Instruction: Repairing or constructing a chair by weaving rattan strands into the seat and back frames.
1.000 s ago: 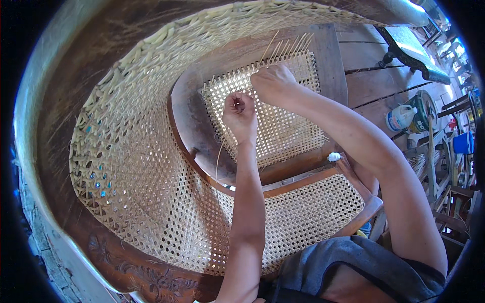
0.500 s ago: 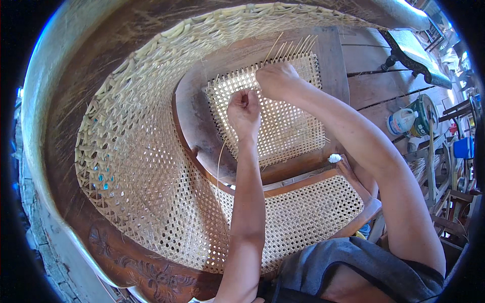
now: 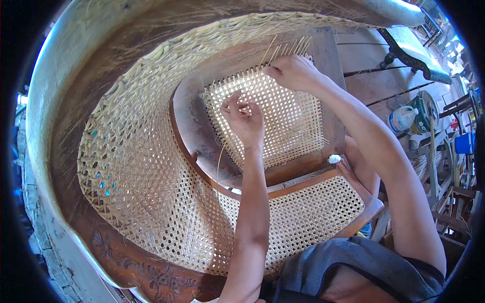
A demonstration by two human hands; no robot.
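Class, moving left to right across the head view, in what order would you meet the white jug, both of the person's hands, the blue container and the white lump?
Left hand → right hand → white lump → white jug → blue container.

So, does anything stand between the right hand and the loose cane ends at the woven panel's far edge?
Nothing visible does. The right hand is just beside the loose cane ends; whether it touches them, I cannot tell. The left hand is over the woven panel, out of that path.

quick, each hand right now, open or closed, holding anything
Left hand: partly open, loosely curled.
Right hand: curled; can't tell whether it holds anything.
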